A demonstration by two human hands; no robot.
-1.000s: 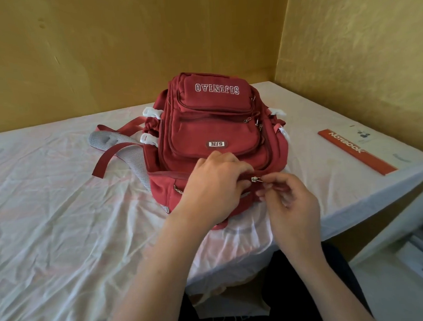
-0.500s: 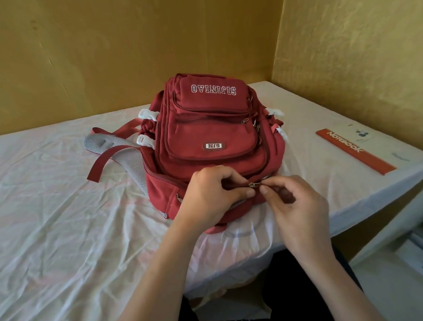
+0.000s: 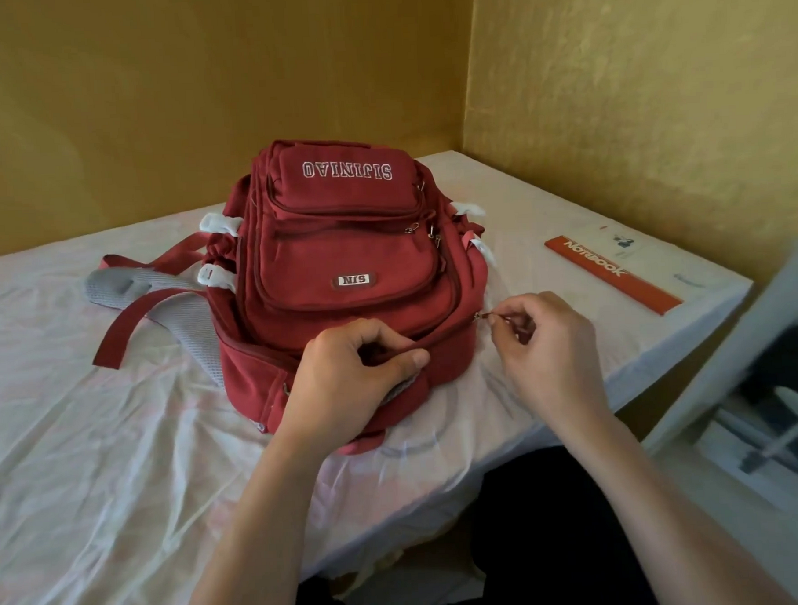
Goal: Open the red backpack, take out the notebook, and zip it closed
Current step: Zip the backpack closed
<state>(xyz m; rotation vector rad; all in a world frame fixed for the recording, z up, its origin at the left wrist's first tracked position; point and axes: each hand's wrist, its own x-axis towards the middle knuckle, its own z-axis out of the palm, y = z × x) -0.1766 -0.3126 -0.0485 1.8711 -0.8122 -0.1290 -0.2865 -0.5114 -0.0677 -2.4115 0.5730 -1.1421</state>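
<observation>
From the head camera we see a red fabric backpack (image 3: pixel 341 277) with white lettering lying on its back in the middle of the frame, on a bench (image 3: pixel 97 452) covered by a wrinkled white sheet. Its grey mesh straps (image 3: pixel 169 307) trail out toward the left of the frame. Our left hand (image 3: pixel 354 377) sits at the lower centre, fingers and thumb closed in a pinch on the fabric along the near edge of the backpack. Our right hand (image 3: pixel 545 346), just right of it at the backpack's lower right corner, has thumb and forefinger pressed together on a small metal zipper pull (image 3: pixel 482 316). The zipper seam between the two hands looks drawn together. At the right of the frame, well apart from the backpack, a flat white notebook (image 3: pixel 624 265) with an orange-red band printed "NOTEBOOK" lies on the sheet near the bench corner. Ochre walls (image 3: pixel 195 82) fill the upper frame.
</observation>
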